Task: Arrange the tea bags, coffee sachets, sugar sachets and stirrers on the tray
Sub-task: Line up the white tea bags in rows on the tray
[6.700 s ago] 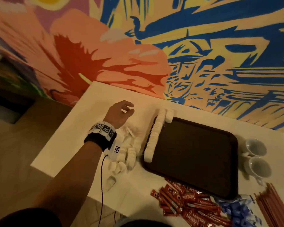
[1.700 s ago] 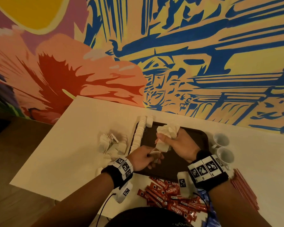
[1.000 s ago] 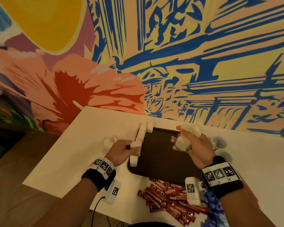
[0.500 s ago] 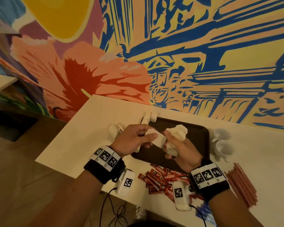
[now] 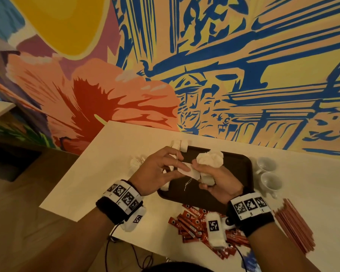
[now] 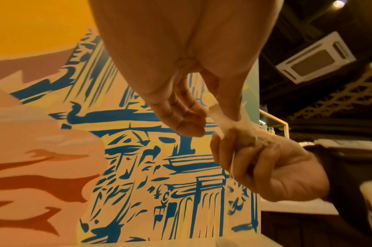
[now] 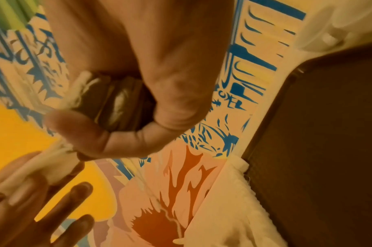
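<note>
Both hands hover over the dark brown tray (image 5: pixel 236 169). My right hand (image 5: pixel 204 174) grips a bunch of white tea bags (image 5: pixel 210 160), seen as a closed fist (image 7: pixel 138 107) in the right wrist view. My left hand (image 5: pixel 182 167) pinches one tea bag (image 5: pixel 187 171) at the bunch between thumb and fingers (image 6: pixel 191 124), and a string dangles below it. A row of tea bags (image 5: pixel 180 145) lines the tray's left edge. Loose tea bags (image 5: pixel 135 163) lie on the table to the left.
Red coffee sachets (image 5: pixel 188 222) lie in a heap in front of the tray, blue sachets (image 5: pixel 251 260) at the near edge. Reddish stirrers (image 5: pixel 294 224) lie at the right. Two white cups (image 5: pixel 268 173) stand right of the tray. A painted wall runs behind the table.
My left hand came back from the row at the tray's left edge to the bunch in my right hand and now pinches one tea bag there. The right hand keeps its bunch.
</note>
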Available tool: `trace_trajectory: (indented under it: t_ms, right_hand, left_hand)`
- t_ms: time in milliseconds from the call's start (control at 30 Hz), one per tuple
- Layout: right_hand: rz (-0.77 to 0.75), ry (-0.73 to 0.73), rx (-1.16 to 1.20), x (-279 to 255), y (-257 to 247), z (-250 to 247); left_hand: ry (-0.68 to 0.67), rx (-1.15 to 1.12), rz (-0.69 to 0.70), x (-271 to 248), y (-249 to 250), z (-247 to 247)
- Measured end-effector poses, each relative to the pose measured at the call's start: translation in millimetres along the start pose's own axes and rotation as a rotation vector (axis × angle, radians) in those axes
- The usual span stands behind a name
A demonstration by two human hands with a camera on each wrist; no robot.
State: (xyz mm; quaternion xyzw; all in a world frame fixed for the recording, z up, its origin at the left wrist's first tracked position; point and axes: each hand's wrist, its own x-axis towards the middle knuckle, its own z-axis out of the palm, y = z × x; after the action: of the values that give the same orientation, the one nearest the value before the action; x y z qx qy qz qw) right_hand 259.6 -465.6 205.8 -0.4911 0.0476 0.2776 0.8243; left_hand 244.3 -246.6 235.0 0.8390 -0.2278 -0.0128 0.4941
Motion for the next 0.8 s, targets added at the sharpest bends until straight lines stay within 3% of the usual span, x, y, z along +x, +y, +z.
trace_trajectory:
  t_ms: [267, 467, 633, 800]
  right_hand:
    - [-0.153, 0.138, -0.090, 25.9, -6.2, -3.4]
    - [-0.248, 0.235, -0.269, 43.0, -6.3, -5.3]
    - [-0.288, 0.244, -0.336, 58.6, 2.1, 7.9]
    - [-0.275, 0.246, -0.353, 76.3, 11.5, 10.0]
  left_hand:
    - [-0.009, -0.280, -0.173, 3.9, -19.9, -38.5]
    - [0.182, -0.011, -0.378, 14.9, -57.2, -70.9]
    - [-0.080, -0.228, -0.320, 37.2, -52.5, -53.6]
    - [-0.099, -0.248, -0.272, 58.4, -70.0, -41.8]
